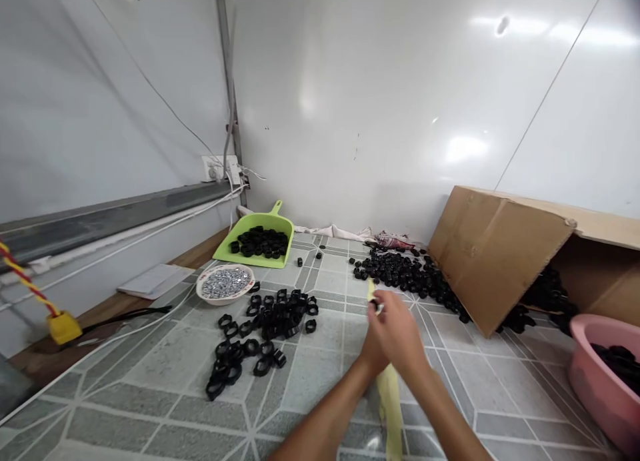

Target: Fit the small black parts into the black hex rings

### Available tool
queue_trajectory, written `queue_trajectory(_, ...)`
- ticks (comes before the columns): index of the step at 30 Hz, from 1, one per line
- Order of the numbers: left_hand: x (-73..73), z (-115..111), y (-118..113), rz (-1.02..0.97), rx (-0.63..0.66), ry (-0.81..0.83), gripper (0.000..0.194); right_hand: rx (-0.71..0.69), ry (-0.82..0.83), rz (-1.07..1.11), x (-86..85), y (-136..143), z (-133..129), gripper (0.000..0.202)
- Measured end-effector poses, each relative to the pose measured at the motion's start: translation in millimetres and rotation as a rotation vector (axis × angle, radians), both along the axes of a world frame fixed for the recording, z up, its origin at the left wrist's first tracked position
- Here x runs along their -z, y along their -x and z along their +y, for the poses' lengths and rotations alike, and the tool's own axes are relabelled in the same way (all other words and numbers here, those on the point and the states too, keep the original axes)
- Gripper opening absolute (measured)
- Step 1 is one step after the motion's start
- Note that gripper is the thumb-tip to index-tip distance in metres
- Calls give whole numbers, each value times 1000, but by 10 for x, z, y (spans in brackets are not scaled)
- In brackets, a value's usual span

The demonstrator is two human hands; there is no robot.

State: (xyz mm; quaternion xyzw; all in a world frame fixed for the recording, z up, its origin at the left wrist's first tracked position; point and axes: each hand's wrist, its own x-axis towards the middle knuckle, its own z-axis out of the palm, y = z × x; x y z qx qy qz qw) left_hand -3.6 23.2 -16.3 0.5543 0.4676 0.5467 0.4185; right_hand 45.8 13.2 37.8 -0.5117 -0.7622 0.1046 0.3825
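Note:
My right hand is closed, its fingertips pinched at a small black ring. A pale, shiny bit shows beside the ring, too small to name. Close against it, my left hand is closed at the same ring, with most of its fingers hidden behind the right. Below both hands a pale yellow strip runs toward me along the table. Left of the hands lies a loose pile of black rings. A white bowl behind that pile holds many small silvery metal pieces.
A green dustpan with black pieces stands at the back left. More black pieces spill from a tipped cardboard box on the right. A pink basin sits at the right edge. A yellow connector hangs at left.

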Motion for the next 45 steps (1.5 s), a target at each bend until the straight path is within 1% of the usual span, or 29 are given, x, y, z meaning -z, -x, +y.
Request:
queue_trajectory(1,11,7,2,-10,-1,-8,24,74,22,144,35,-237,71,30)
queue_trajectory(2,23,14,2,-11,-4,-16,27,128,79,288,84,-454,137,34)
queue_trajectory(3,34,20,-1,-6,-5,-25,30,156,142,409,143,-638,191,37)
queue_trajectory(4,43,24,-6,0,-6,-35,33,165,194,487,207,-781,231,39)
queue_trajectory(6,50,24,-15,21,13,-64,32,136,254,564,333,-928,267,38)
queue_trajectory(9,25,2,-13,74,84,-110,18,59,272,615,468,-882,255,36)
queue_trajectory(11,-12,-23,-8,93,119,-118,19,24,277,653,512,-797,236,35)
queue_trajectory(13,-50,-43,-9,93,125,-114,23,-5,288,699,531,-745,224,35)
queue_trajectory(15,-76,-45,-12,103,114,-125,17,-39,319,763,534,-742,221,36)
queue_trajectory(17,-81,-23,-13,109,87,-129,13,-73,392,837,519,-768,222,39)
queue_trajectory(19,-65,13,-6,79,51,-88,20,-109,488,897,488,-796,216,42)
queue_trajectory(21,-42,45,4,27,16,-30,29,-154,547,921,454,-811,201,42)
queue_trajectory(23,-25,58,11,-18,-2,2,34,-200,550,906,435,-812,186,39)
queue_trajectory(26,-23,44,8,-80,0,25,39,-212,512,864,440,-813,174,40)
queue_trajectory(30,-33,40,0,-136,85,24,40,-240,473,819,454,-834,171,38)
queue_trajectory(32,-22,59,1,-206,100,42,41,-282,504,824,455,-858,175,35)
queue_trajectory(34,1,89,3,-282,58,81,45,-280,548,856,466,-900,197,34)
queue_trajectory(35,15,106,2,-294,29,94,46,-252,536,852,478,-932,217,34)
queue_trajectory(36,28,121,1,-285,0,97,46,-197,479,822,492,-970,242,34)
queue_trajectory(37,40,134,-1,-264,-22,93,46,-114,381,757,507,-1015,269,33)
queue_trajectory(39,52,146,-6,-222,-40,77,44,110,164,494,531,-1107,321,30)
queue_trajectory(40,52,146,-8,-215,-39,72,43,215,94,344,536,-1145,343,30)
queue_trajectory(41,50,143,-9,-217,-35,70,43,297,63,208,535,-1173,364,30)
queue_trajectory(42,46,139,-9,-223,-31,69,42,350,68,93,527,-1189,386,31)
queue_trajectory(43,43,133,-8,-225,-28,70,41,378,95,6,514,-1192,414,32)
queue_trajectory(45,38,124,-5,-219,-20,70,40,395,156,-97,468,-1175,497,36)
